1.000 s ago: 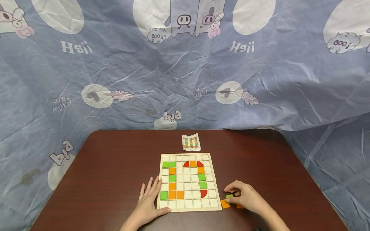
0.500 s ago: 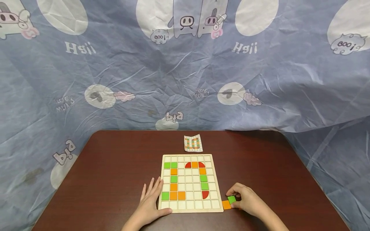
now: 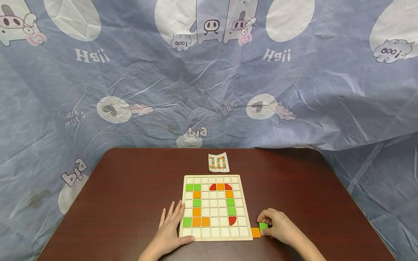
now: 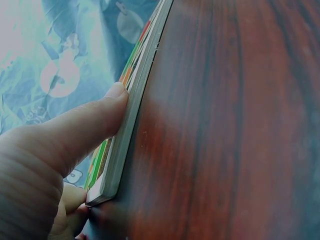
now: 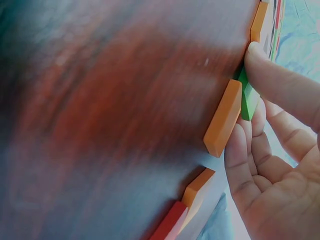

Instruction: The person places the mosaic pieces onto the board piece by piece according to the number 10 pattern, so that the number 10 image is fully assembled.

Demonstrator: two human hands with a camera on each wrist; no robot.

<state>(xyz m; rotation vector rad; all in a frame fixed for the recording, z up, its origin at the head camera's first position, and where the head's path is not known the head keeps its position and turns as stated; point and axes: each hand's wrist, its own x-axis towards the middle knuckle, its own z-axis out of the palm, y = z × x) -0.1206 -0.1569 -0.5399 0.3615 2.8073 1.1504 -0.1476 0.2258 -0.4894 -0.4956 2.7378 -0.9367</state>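
A square wooden grid board [image 3: 215, 239] lies on the table, some of its cells filled with green, orange and red pieces. My left hand [image 3: 169, 226] rests at its near-left corner, fingers straight along the left side. In the left wrist view the thumb [image 4: 95, 120] presses the board's near edge [image 4: 117, 165]. Off the board's near-right corner, my right hand [image 3: 279, 226] pinches a green square tile [image 3: 263, 227] between thumb and fingers. An orange square tile [image 3: 256, 232] lies between that hand and the board. Another orange tile [image 5: 223, 117] is close beside the green one in the right wrist view.
A small paper card [image 3: 218, 162] printed with a coloured grid lies behind the board. Further orange [image 5: 197, 192] and red [image 5: 169, 222] pieces lie near my right hand, mostly hidden in the head view. A patterned cloth [image 3: 209, 83] hangs behind the table [image 3: 147, 181].
My right fingers have come down onto the green tile and now grip it with the thumb; the tile has turned slightly. The left hand stays on the board. The head view has shifted a little.
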